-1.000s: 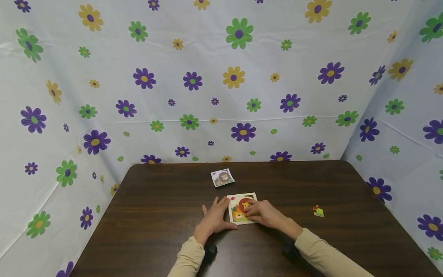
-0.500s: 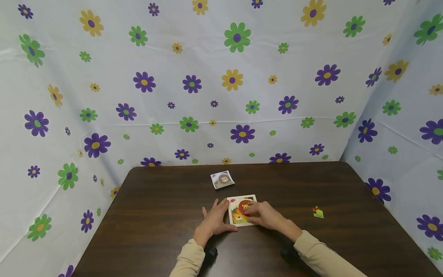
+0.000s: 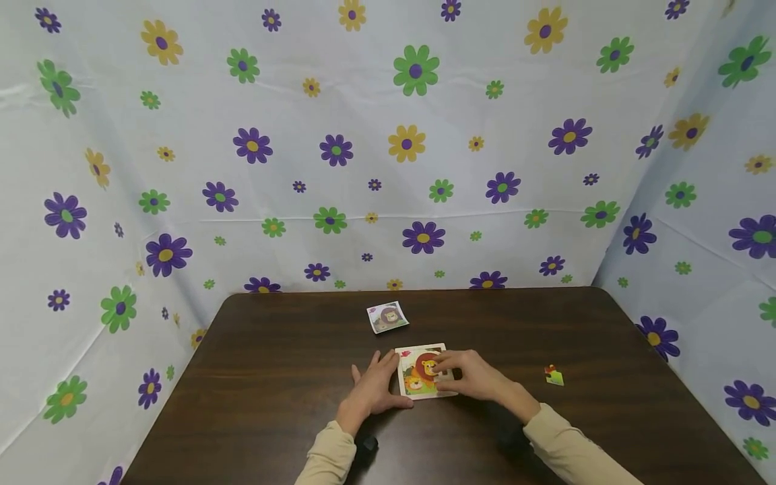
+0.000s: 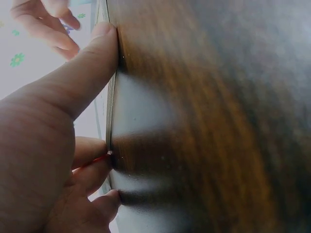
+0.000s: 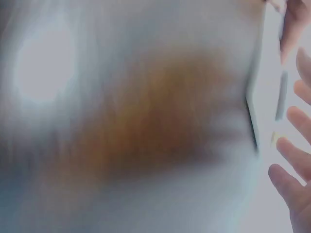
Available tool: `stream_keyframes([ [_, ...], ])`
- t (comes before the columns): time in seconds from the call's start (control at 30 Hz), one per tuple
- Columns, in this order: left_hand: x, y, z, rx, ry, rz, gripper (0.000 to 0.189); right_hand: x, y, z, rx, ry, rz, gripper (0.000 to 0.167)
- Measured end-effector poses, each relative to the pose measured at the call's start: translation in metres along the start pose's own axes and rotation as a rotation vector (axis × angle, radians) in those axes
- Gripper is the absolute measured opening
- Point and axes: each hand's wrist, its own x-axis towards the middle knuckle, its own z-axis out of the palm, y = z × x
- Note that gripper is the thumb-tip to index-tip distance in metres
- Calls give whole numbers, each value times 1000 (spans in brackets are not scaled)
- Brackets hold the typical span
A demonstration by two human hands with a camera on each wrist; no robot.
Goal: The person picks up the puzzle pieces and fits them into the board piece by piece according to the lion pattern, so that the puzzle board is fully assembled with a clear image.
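Observation:
A square picture puzzle board (image 3: pixel 418 389) with a pale frame lies on the table, showing a lion with a red-brown mane and a smaller orange animal. My left hand (image 3: pixel 371 391) braces its left side, thumb at the near corner and fingers along the edge. In the left wrist view the thumb (image 4: pixel 97 63) presses the board's thin edge. Over the board's right part is my right hand (image 3: pixel 475 377), its fingertips right at the lion picture and covering some of it. The right wrist view shows those fingers (image 5: pixel 294 155) spread apart, with nothing visible between them.
A loose puzzle piece (image 3: pixel 554 376), green with red and yellow, lies to the right on the dark wooden table (image 3: pixel 273 377). Behind the board sits a small lion picture card (image 3: pixel 386 317). A flower-printed white cloth (image 3: pixel 364 101) hangs around the table's back and sides.
My right hand has shifted slightly to the right over the board, showing more of the lion's face. The left hand stays at the board's edge. The head view has tilted a little.

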Motion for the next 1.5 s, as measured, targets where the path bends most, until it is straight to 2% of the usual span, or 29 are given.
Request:
stream_keyframes([
  [0.17, -1, -1, 1, 1, 8, 4, 98, -27, 20, -31, -52, 78, 62, 35],
  [0.4, 0, -1, 3, 0, 13, 7, 98, -86, 56, -80, -131, 178, 228, 47],
  [0.5, 0, -2, 4, -1, 14, 3, 98, -108, 71, -91, -156, 183, 268, 54],
  [0.7, 0, -3, 4, 11, 19, 5, 98, -138, 91, -94, -202, 127, 339, 61],
  [0.83, -1, -2, 5, 2, 18, 3, 98, -146, 97, -90, -224, 128, 370, 54],
  [1.1, -1, -1, 4, -1, 4, -4, 98, -149, 103, -81, -215, 157, 400, 31],
  [1.33, -1, -1, 5, 3, 4, -9, 98, -149, 104, -78, -207, 179, 384, 30],
  [1.5, 0, -1, 3, 10, 2, -6, 98, -146, 101, -76, -162, 195, 380, 31],
])
